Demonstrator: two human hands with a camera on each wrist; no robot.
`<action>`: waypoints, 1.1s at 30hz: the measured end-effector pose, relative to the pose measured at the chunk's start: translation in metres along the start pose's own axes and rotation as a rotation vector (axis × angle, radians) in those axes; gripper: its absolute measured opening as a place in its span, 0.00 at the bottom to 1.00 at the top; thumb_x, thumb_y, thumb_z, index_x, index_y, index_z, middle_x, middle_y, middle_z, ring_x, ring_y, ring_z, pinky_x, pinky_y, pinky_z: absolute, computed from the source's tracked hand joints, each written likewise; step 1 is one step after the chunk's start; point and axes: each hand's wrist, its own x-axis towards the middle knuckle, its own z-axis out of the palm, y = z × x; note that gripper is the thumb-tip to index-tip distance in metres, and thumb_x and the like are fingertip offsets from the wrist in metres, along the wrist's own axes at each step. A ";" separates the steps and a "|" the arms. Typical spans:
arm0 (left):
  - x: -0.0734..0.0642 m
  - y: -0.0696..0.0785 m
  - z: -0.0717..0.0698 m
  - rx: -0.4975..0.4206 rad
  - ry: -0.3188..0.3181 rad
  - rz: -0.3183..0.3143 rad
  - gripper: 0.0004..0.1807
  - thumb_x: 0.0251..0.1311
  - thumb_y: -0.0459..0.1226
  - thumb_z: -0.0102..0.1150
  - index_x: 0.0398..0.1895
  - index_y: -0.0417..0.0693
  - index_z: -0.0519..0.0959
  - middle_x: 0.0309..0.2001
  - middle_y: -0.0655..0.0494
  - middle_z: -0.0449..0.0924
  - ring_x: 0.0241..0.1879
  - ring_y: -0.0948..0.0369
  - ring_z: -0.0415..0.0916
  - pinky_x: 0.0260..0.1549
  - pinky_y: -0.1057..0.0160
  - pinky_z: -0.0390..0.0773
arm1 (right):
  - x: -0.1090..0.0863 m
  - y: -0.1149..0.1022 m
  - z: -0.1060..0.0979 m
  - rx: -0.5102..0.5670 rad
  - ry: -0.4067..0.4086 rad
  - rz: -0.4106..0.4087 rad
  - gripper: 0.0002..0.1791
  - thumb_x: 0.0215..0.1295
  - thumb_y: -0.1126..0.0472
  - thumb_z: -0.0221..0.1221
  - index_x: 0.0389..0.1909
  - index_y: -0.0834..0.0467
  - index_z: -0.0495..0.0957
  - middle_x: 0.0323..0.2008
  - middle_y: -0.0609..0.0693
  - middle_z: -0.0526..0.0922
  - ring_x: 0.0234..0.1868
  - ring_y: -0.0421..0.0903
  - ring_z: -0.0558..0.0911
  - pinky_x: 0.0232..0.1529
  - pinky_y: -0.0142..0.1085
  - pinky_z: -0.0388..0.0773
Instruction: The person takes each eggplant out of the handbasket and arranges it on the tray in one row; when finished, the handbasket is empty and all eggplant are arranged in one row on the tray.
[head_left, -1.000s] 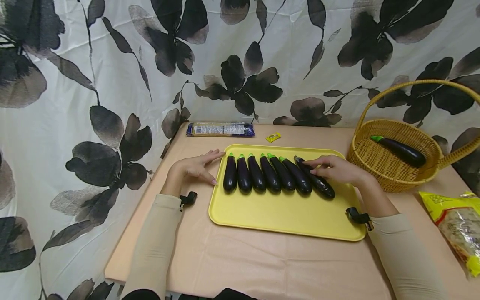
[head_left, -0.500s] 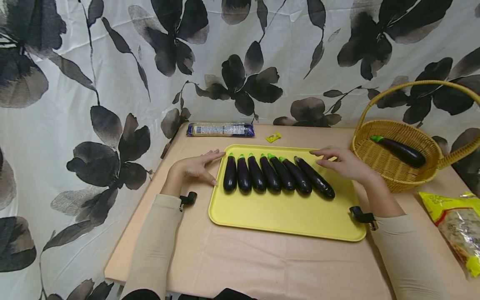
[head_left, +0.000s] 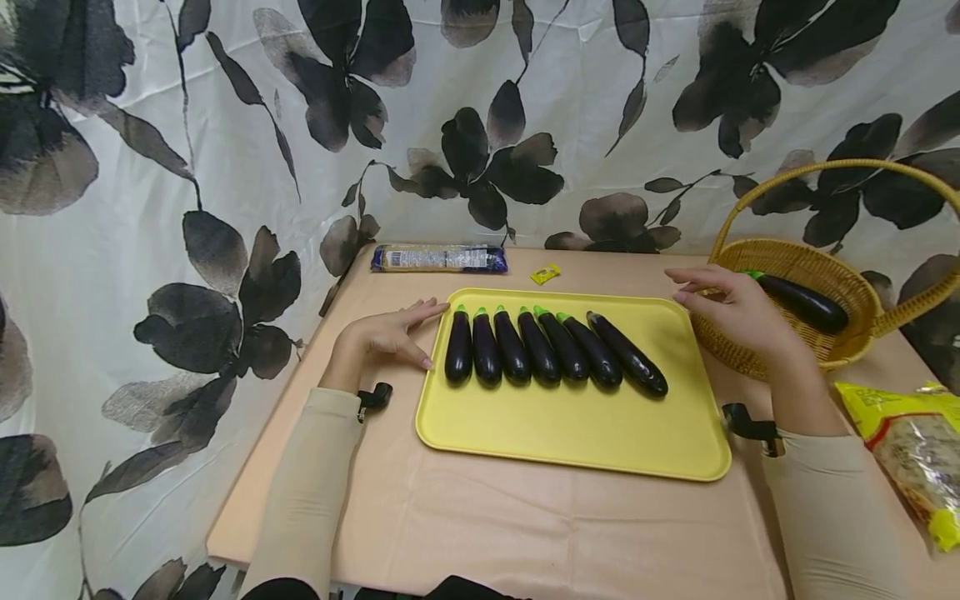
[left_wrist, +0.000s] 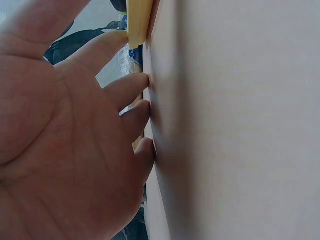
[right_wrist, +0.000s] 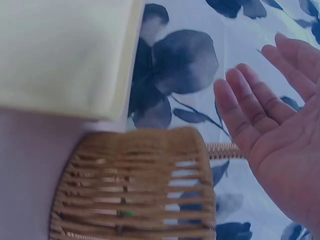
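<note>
Several dark purple eggplants (head_left: 540,350) lie side by side on a yellow tray (head_left: 570,433), the rightmost one slanting more than the others. My left hand (head_left: 386,335) touches the tray's left edge; in the left wrist view its fingers (left_wrist: 125,92) are spread and meet the table and tray edge. Holding nothing, my right hand (head_left: 738,308) hovers at the near left side of a wicker basket (head_left: 738,354), its fingers relaxed. One more eggplant (head_left: 806,302) lies inside that basket, its green stem end partly hidden by the right hand.
Behind the tray lie a long blue-ended packet (head_left: 438,259) and a small yellow wrapper (head_left: 545,274). A yellow plastic bag (head_left: 911,450) lies at the right, in front of the basket. The basket's tall handle (head_left: 832,167) arches up before a floral curtain (head_left: 465,83).
My right hand has let go of the rightmost eggplant and moved right, off the tray and over to the basket. The left hand stays at the tray's left edge.
</note>
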 end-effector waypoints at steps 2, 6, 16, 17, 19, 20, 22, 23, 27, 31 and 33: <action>-0.001 0.000 0.000 0.002 -0.002 -0.001 0.69 0.40 0.57 0.85 0.85 0.70 0.49 0.87 0.57 0.30 0.85 0.53 0.23 0.81 0.40 0.30 | -0.003 0.001 -0.004 -0.002 0.040 0.009 0.23 0.77 0.53 0.59 0.69 0.51 0.78 0.56 0.37 0.79 0.49 0.28 0.75 0.44 0.14 0.71; -0.002 0.001 -0.002 0.003 -0.002 0.000 0.69 0.40 0.57 0.85 0.85 0.70 0.49 0.87 0.56 0.30 0.85 0.53 0.23 0.81 0.40 0.30 | -0.006 0.004 -0.014 0.015 0.096 0.030 0.24 0.77 0.51 0.59 0.70 0.51 0.78 0.53 0.29 0.77 0.50 0.30 0.74 0.43 0.14 0.71; -0.002 0.001 -0.002 -0.009 -0.004 -0.006 0.69 0.40 0.56 0.85 0.85 0.69 0.49 0.87 0.56 0.30 0.85 0.53 0.23 0.81 0.41 0.30 | -0.011 0.030 -0.040 -0.066 0.231 0.112 0.27 0.76 0.48 0.60 0.70 0.55 0.76 0.47 0.25 0.72 0.43 0.25 0.71 0.37 0.12 0.67; -0.002 0.001 -0.002 -0.011 -0.004 -0.007 0.69 0.40 0.55 0.85 0.85 0.70 0.49 0.87 0.56 0.30 0.85 0.53 0.23 0.81 0.41 0.30 | -0.011 0.033 -0.042 -0.077 0.225 0.125 0.28 0.76 0.47 0.59 0.71 0.55 0.76 0.48 0.28 0.74 0.45 0.25 0.71 0.38 0.11 0.67; -0.001 0.000 -0.002 -0.014 -0.006 -0.006 0.69 0.40 0.55 0.85 0.85 0.70 0.49 0.87 0.56 0.30 0.85 0.53 0.23 0.81 0.41 0.30 | -0.009 0.039 -0.044 -0.102 0.209 0.154 0.29 0.77 0.45 0.58 0.72 0.53 0.75 0.53 0.37 0.76 0.48 0.28 0.71 0.38 0.11 0.67; -0.001 0.000 -0.002 -0.015 -0.006 -0.005 0.69 0.40 0.55 0.85 0.85 0.70 0.49 0.87 0.56 0.30 0.85 0.54 0.23 0.81 0.41 0.30 | -0.008 0.041 -0.045 -0.113 0.198 0.167 0.29 0.77 0.44 0.58 0.72 0.53 0.75 0.56 0.43 0.76 0.50 0.32 0.72 0.38 0.11 0.66; 0.000 -0.001 -0.001 -0.014 -0.005 -0.006 0.69 0.40 0.55 0.85 0.85 0.71 0.49 0.87 0.57 0.30 0.85 0.54 0.23 0.81 0.42 0.30 | -0.006 0.045 -0.046 -0.128 0.181 0.186 0.29 0.77 0.44 0.57 0.73 0.54 0.74 0.62 0.54 0.76 0.55 0.42 0.75 0.38 0.12 0.66; 0.001 -0.001 -0.001 -0.014 -0.006 -0.006 0.69 0.40 0.55 0.85 0.85 0.71 0.49 0.87 0.57 0.30 0.85 0.54 0.23 0.81 0.41 0.30 | -0.005 0.047 -0.046 -0.135 0.173 0.194 0.30 0.78 0.44 0.56 0.73 0.55 0.74 0.64 0.58 0.75 0.57 0.49 0.76 0.37 0.12 0.65; 0.002 -0.002 0.000 -0.016 -0.008 -0.008 0.69 0.40 0.56 0.85 0.85 0.71 0.49 0.87 0.57 0.30 0.85 0.54 0.23 0.81 0.41 0.30 | 0.001 0.058 -0.049 -0.149 0.142 0.216 0.29 0.79 0.46 0.54 0.73 0.57 0.72 0.66 0.65 0.73 0.63 0.66 0.74 0.35 0.13 0.65; 0.001 -0.001 -0.001 -0.025 -0.007 -0.008 0.69 0.40 0.55 0.85 0.85 0.71 0.50 0.87 0.57 0.31 0.85 0.55 0.23 0.81 0.42 0.30 | 0.007 0.075 -0.055 -0.173 0.116 0.228 0.28 0.80 0.48 0.53 0.74 0.58 0.71 0.67 0.67 0.73 0.63 0.70 0.74 0.35 0.20 0.72; 0.001 -0.001 -0.001 -0.030 -0.005 -0.006 0.69 0.40 0.55 0.85 0.85 0.70 0.50 0.87 0.57 0.31 0.85 0.55 0.23 0.82 0.42 0.30 | 0.010 0.085 -0.060 -0.189 0.112 0.222 0.28 0.81 0.50 0.53 0.74 0.60 0.71 0.66 0.69 0.72 0.63 0.72 0.73 0.43 0.36 0.82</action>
